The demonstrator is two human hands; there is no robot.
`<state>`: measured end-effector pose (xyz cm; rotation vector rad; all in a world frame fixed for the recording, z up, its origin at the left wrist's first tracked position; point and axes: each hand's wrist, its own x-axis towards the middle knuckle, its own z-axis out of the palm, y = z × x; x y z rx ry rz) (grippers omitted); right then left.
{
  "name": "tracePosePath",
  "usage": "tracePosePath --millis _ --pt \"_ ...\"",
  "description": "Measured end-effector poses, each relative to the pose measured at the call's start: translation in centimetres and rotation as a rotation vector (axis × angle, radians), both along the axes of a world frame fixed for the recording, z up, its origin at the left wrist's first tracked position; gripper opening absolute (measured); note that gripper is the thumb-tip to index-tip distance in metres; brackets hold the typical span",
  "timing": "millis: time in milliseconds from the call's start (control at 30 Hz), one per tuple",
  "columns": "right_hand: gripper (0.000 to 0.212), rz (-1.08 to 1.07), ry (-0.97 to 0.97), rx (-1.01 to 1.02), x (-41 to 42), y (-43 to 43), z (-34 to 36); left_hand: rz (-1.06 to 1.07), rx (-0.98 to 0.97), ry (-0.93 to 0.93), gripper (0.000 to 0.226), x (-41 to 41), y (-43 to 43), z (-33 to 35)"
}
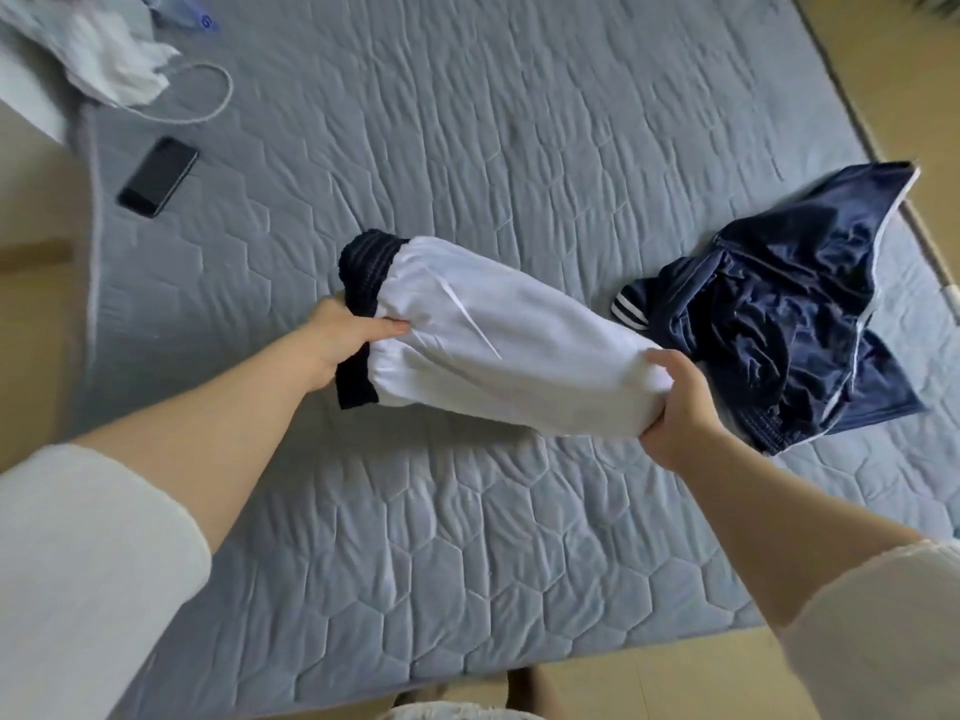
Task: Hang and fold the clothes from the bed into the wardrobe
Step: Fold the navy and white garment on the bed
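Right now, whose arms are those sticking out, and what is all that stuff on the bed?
There is no machine here. A person wears a small camera on their head, so the one picture looks down along their own arms, as if you were them. Their left hand grips the dark-banded end of a folded white garment, and their right hand grips the other end. Underneath is a grey quilted bed. Beside the right hand lies a crumpled navy garment with white stripes. Far off on the left are a dark phone, a looped white cable and a heap of pale cloth.
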<state>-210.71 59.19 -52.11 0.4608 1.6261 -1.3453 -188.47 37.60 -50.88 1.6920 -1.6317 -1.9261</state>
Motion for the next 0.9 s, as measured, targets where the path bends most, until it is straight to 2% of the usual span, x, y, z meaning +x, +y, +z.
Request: tracePosePath --millis 100,233,333,400,467,533,667,800,900 --pt "0.019 0.065 0.044 -0.008 0.0 -0.6 0.5 0.054 -0.056 -0.046 0.044 1.3 0.8 0.9" --pt "0.024 0.174 0.054 0.195 1.4 1.0 -2.3 0.055 -0.022 -0.178 0.052 4.3 3.6 -1.6" --pt "0.028 0.297 -0.029 0.377 3.5 3.8 -6.4 -0.043 0.090 -0.388 0.056 7.6 6.8 -6.0" --pt "0.028 0.389 -0.104 0.450 5.3 5.9 -9.0 -0.195 0.243 -0.516 0.053 9.9 9.2 -8.9" --pt "0.029 0.437 -0.181 0.503 7.0 7.4 -11.0 -0.297 0.389 -0.573 0.059 11.6 11.1 -11.3" --pt "0.033 0.426 -0.173 0.540 7.9 8.0 -12.4 -0.252 0.441 -0.519 0.072 12.4 12.0 -13.3" --pt "0.045 0.317 0.100 0.484 7.8 7.1 -14.4 0.047 0.292 -0.425 0.090 11.0 12.2 -15.3" --pt "0.055 0.254 0.230 0.391 6.6 4.9 -14.8 0.262 0.161 -0.349 0.076 9.1 11.1 -15.5" --pt "0.041 0.371 0.228 0.397 5.5 4.1 -14.7 0.249 0.226 -0.331 0.044 8.9 10.5 -15.4"
